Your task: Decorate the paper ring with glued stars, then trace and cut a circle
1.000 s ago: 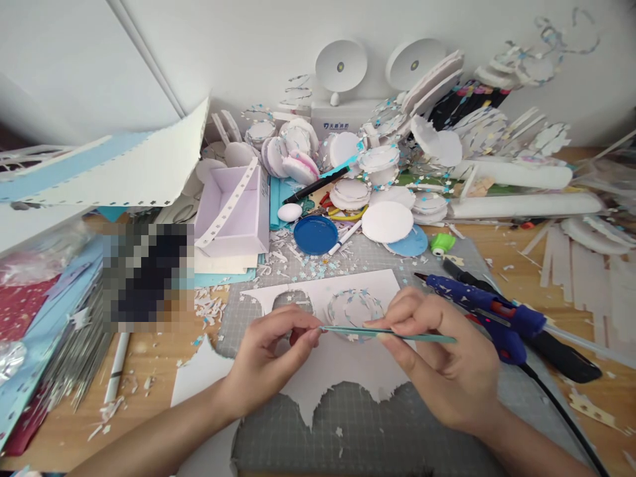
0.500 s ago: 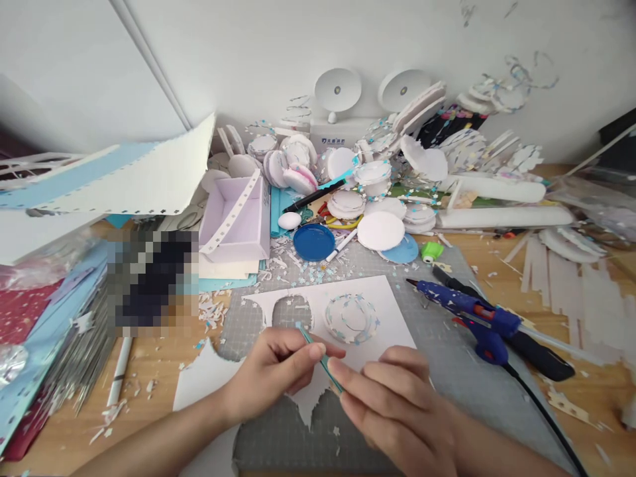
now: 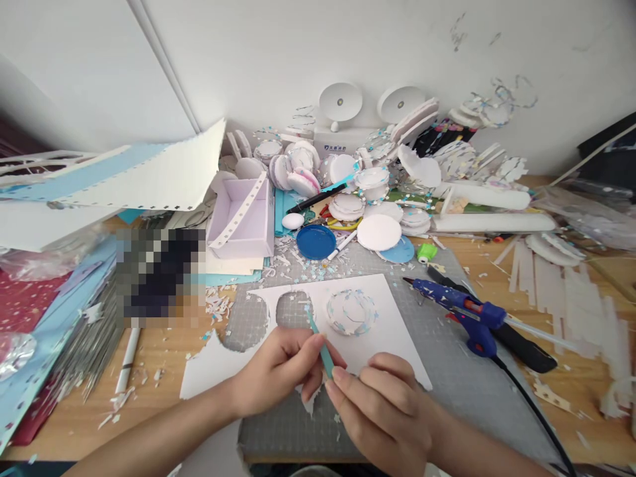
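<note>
Teal tweezers [image 3: 326, 360] slant between my two hands, their thin tip pointing up and away from me. A tiny pale blue paper piece [image 3: 307, 309] shows at the tip. My left hand [image 3: 285, 368] is closed on the tweezers with thumb and fingers near the middle. The lower end is pinched by the fingertips of my right hand [image 3: 380, 404]. Under the hands lies a white sheet [image 3: 392, 331] with round cutouts and torn edges. A ring of wire with small blue and white pieces [image 3: 352, 311] rests on it, just beyond my hands.
A blue glue gun [image 3: 457, 301] with its cord lies to the right on the grey cutting mat [image 3: 422, 291]. Behind are a blue lid [image 3: 317, 242], a lilac box [image 3: 241, 248] and piled white discs [image 3: 379, 232]. Thin wires [image 3: 94, 344] and paper scraps lie left.
The tweezers have turned so their broad side faces me more. My hands remain on them, and the whole view has shifted slightly.
</note>
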`<state>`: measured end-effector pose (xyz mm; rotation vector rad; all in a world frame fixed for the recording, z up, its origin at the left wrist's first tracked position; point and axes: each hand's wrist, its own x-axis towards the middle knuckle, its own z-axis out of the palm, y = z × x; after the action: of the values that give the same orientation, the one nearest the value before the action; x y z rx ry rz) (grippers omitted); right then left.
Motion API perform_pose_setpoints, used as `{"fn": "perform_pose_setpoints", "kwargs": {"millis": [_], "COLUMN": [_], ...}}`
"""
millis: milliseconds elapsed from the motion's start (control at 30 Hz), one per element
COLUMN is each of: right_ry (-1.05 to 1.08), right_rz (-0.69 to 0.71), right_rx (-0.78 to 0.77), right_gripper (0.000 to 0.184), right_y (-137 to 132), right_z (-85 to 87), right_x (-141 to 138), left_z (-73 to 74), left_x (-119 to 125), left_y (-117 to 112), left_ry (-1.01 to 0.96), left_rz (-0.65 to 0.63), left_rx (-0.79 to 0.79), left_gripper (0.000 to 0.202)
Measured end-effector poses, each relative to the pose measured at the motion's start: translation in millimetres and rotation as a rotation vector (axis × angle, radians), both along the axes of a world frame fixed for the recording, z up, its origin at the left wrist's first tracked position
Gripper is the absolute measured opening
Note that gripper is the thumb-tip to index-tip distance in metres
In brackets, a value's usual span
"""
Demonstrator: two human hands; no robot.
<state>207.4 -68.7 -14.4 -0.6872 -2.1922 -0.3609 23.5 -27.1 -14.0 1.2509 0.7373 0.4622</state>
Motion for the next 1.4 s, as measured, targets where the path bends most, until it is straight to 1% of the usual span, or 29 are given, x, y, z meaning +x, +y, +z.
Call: {"fn": "perform_pose_setpoints", "kwargs": {"millis": [100,233,400,500,667,767,900,1033,1100,1167,1233,1300,1333,1367,1400], "right_ry": [0.026,-0.023,-0.022,-0.022,0.041,0.044,0.044,0.054,0.066,0.088,0.121,0.154,0.171,0.199,0.265], "right_rz": [0.017,0.074,0.12,0.136,0.14,0.13,0.123,0.125,0.092,0.023,-0.061,-0.161,-0.241,-0.35,-0.501], "right_rx": [-0.052,-0.159,-0.336,-0.402,-0.405,-0.402,-0.414,-0.356,-0.342,-0.353,-0.366,-0.371,-0.368,-0.354,-0.33], "right_gripper": [0.021,0.027,0.03,0.032,0.027,0.025,0.027,0.029,0.022,0.012,0.01,0.01,0.014,0.018,0.024], "right_y": [0.9,3.5,6.0,5.4,4.4,4.8,3.9,2.3,0.3,-4.4,-12.9,-24.0,-29.7,-34.8,-38.8], "right_z": [-0.5,3.2,4.7,3.1,-0.1,-0.6,-1.4,-3.5,-3.7,-3.4,-4.3,-8.1,-11.1,-14.7,-18.7], "right_x": [-4.7,-7.6,-8.8,-8.6,-6.9,-7.1,-9.3,-8.6,-5.0,1.9,13.4,30.7,41.6,53.7,66.6], "left_z": [-2.0,-4.6,-8.0,-8.3,-6.8,-5.5,-3.9,-3.9,-4.8,-6.1,-7.3,-8.3,-8.6,-8.7,-8.7], "left_x": [-1.5,-2.9,-0.9,0.6,2.3,3.8,5.4,5.2,4.7,3.8,2.2,-0.1,-1.4,-2.6,-3.6], "left_y": [-1.1,-1.7,-1.1,-1.0,-2.0,-2.6,-2.6,-3.1,-4.1,-4.5,-3.4,-0.6,1.0,2.5,3.7], "left_ry": [0.046,0.118,0.161,0.182,0.182,0.17,0.174,0.153,0.135,0.124,0.11,0.094,0.082,0.068,0.055], "left_rz": [0.009,0.008,-0.005,-0.011,0.003,0.023,0.016,0.023,0.011,-0.007,-0.001,0.05,0.078,0.102,0.12], "left_rx": [0.084,0.15,0.121,0.098,0.07,0.054,0.082,0.052,0.045,0.052,0.036,0.006,-0.004,-0.011,-0.019], "left_gripper": [0.056,0.057,0.058,0.06,0.061,0.06,0.062,0.06,0.061,0.063,0.063,0.06,0.058,0.057,0.056]}}
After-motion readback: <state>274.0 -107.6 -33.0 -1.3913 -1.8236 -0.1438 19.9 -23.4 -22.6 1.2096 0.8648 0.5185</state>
